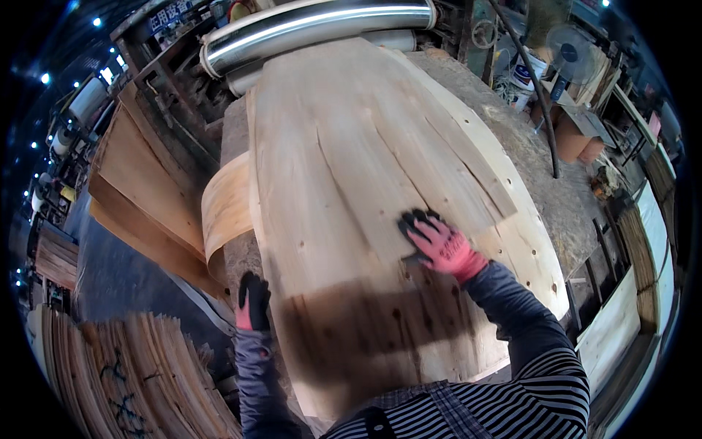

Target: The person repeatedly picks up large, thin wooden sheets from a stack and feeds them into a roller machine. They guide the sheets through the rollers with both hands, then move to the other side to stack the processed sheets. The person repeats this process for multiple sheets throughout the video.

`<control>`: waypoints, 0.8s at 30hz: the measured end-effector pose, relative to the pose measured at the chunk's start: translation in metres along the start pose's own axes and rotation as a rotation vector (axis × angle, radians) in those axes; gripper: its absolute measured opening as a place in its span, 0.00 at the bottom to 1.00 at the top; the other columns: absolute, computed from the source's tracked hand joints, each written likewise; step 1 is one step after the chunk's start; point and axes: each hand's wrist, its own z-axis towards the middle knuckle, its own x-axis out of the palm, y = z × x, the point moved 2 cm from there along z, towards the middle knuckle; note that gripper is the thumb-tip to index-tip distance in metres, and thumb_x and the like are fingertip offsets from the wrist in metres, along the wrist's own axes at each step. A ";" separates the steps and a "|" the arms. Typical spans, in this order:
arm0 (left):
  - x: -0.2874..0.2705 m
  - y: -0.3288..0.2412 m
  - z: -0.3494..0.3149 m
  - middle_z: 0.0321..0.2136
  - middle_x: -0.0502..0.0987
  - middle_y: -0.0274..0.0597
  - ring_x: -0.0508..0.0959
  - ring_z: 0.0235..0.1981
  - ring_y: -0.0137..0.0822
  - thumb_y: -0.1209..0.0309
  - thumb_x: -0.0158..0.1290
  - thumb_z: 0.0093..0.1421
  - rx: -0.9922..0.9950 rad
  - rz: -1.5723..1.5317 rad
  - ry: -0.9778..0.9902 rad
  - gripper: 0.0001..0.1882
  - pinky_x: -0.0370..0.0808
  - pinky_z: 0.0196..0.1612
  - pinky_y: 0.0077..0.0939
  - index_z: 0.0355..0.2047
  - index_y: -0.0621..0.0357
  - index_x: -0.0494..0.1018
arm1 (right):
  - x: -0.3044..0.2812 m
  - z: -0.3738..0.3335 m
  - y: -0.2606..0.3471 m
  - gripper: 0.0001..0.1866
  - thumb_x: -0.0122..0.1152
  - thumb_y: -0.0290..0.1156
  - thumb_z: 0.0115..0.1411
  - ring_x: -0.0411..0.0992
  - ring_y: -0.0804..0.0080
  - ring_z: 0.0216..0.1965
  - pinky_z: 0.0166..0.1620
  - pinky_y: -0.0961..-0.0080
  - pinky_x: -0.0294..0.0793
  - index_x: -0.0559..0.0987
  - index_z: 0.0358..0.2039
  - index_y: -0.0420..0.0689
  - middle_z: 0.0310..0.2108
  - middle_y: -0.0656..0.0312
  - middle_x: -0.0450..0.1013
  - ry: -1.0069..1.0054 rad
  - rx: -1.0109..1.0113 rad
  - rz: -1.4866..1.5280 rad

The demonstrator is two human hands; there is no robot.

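Observation:
A large pale wood veneer sheet [314,183] with long lengthwise cracks lies in front of me, its far end up against a shiny metal roller [314,33]. It rests over another knotty veneer sheet [523,252], which shows along the right side and nearer to me. My right hand [436,243], in a pink and black glove, lies on the cracked sheet near its near edge, fingers apart. At the left edge of the sheets is my left hand [253,301], gloved alike, with its fingers pointing forward and seemingly holding nothing.
Curved brown veneer sheets [146,183] lean at the left, with a veneer stack [131,373] below them. A dark metal rod [537,95] rises at the right, near a fan [570,55] and white buckets [528,77]. More boards [614,322] stand at the right.

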 end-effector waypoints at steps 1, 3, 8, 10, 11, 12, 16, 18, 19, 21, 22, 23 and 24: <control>0.007 -0.010 -0.015 0.45 0.65 0.48 0.67 0.45 0.36 0.71 0.42 0.57 -0.173 -0.300 -0.040 0.20 0.65 0.47 0.25 0.49 0.66 0.58 | 0.002 0.016 -0.008 0.30 0.52 0.40 0.45 0.60 0.54 0.48 0.48 0.64 0.61 0.62 0.50 0.50 0.49 0.56 0.60 -0.063 0.090 0.064; 0.027 -0.041 -0.051 0.47 0.63 0.49 0.65 0.48 0.39 0.71 0.41 0.57 -0.432 -0.553 -0.131 0.21 0.63 0.49 0.27 0.50 0.66 0.57 | 0.003 0.038 -0.027 0.27 0.50 0.39 0.47 0.59 0.56 0.49 0.49 0.62 0.59 0.62 0.50 0.49 0.50 0.56 0.59 -0.167 0.230 0.119; 0.038 -0.042 -0.170 0.51 0.59 0.53 0.61 0.51 0.43 0.59 0.46 0.54 -0.103 0.729 0.044 0.31 0.58 0.52 0.32 0.54 0.61 0.53 | 0.014 0.086 0.046 0.25 0.47 0.42 0.49 0.55 0.57 0.51 0.53 0.52 0.50 0.64 0.48 0.47 0.49 0.56 0.58 -0.162 0.004 0.017; 0.049 -0.059 -0.182 0.56 0.51 0.48 0.60 0.52 0.46 0.51 0.50 0.50 -0.288 0.865 0.239 0.42 0.55 0.51 0.50 0.57 0.55 0.43 | 0.003 0.069 0.054 0.35 0.54 0.51 0.42 0.52 0.57 0.53 0.53 0.48 0.47 0.63 0.49 0.48 0.51 0.56 0.56 -0.144 0.154 0.103; 0.057 -0.061 -0.179 0.56 0.51 0.48 0.60 0.52 0.46 0.52 0.50 0.50 -0.266 0.859 0.255 0.41 0.55 0.51 0.49 0.57 0.55 0.43 | -0.003 0.056 0.049 0.38 0.55 0.55 0.40 0.51 0.57 0.54 0.54 0.48 0.45 0.62 0.50 0.48 0.52 0.56 0.55 -0.090 0.231 0.115; 0.059 -0.067 -0.178 0.56 0.51 0.48 0.60 0.53 0.45 0.53 0.49 0.50 -0.280 0.835 0.233 0.41 0.55 0.51 0.48 0.57 0.56 0.43 | 0.003 0.060 0.055 0.40 0.55 0.56 0.39 0.50 0.57 0.55 0.54 0.48 0.44 0.61 0.51 0.48 0.53 0.56 0.54 -0.099 0.191 0.099; 0.072 -0.081 -0.157 0.56 0.51 0.48 0.59 0.53 0.44 0.57 0.49 0.51 -0.198 0.663 0.238 0.38 0.54 0.52 0.44 0.57 0.58 0.44 | 0.020 0.051 0.034 0.48 0.54 0.62 0.35 0.45 0.56 0.58 0.57 0.50 0.39 0.55 0.55 0.49 0.56 0.56 0.49 0.031 0.260 0.160; 0.074 -0.081 -0.158 0.56 0.51 0.48 0.58 0.54 0.43 0.60 0.49 0.51 -0.211 0.592 0.233 0.37 0.53 0.53 0.42 0.56 0.59 0.45 | 0.026 0.045 0.029 0.49 0.55 0.62 0.34 0.45 0.56 0.58 0.57 0.50 0.38 0.55 0.55 0.48 0.56 0.55 0.49 0.100 0.308 0.172; 0.075 -0.081 -0.158 0.56 0.51 0.48 0.58 0.54 0.43 0.61 0.48 0.52 -0.220 0.553 0.230 0.36 0.53 0.53 0.40 0.56 0.59 0.45 | 0.028 0.047 0.026 0.48 0.56 0.61 0.35 0.45 0.56 0.58 0.57 0.51 0.38 0.55 0.55 0.49 0.56 0.55 0.49 0.042 0.325 0.146; 0.072 -0.078 -0.163 0.56 0.51 0.48 0.57 0.54 0.42 0.63 0.48 0.52 -0.280 0.489 0.218 0.35 0.53 0.54 0.38 0.56 0.60 0.46 | 0.036 0.053 0.028 0.47 0.55 0.61 0.35 0.46 0.56 0.58 0.57 0.49 0.38 0.56 0.54 0.49 0.56 0.55 0.51 -0.017 0.314 0.096; 0.069 -0.074 -0.165 0.56 0.51 0.48 0.57 0.54 0.41 0.64 0.48 0.52 -0.313 0.442 0.213 0.34 0.52 0.54 0.37 0.56 0.61 0.46 | 0.037 0.055 0.029 0.47 0.54 0.61 0.35 0.47 0.56 0.57 0.57 0.49 0.37 0.56 0.54 0.49 0.55 0.56 0.51 -0.042 0.299 0.077; 0.065 -0.070 -0.166 0.56 0.51 0.48 0.56 0.54 0.41 0.65 0.48 0.52 -0.350 0.387 0.197 0.34 0.52 0.54 0.36 0.56 0.61 0.46 | 0.039 0.060 0.028 0.43 0.56 0.56 0.38 0.48 0.56 0.57 0.56 0.49 0.41 0.58 0.53 0.47 0.55 0.55 0.52 -0.076 0.291 0.085; 0.055 -0.062 -0.172 0.55 0.51 0.48 0.56 0.54 0.41 0.66 0.48 0.53 -0.409 0.330 0.161 0.33 0.52 0.54 0.35 0.55 0.62 0.47 | 0.031 0.069 0.037 0.37 0.54 0.51 0.41 0.50 0.57 0.56 0.56 0.51 0.45 0.61 0.51 0.46 0.54 0.55 0.54 -0.063 0.279 0.067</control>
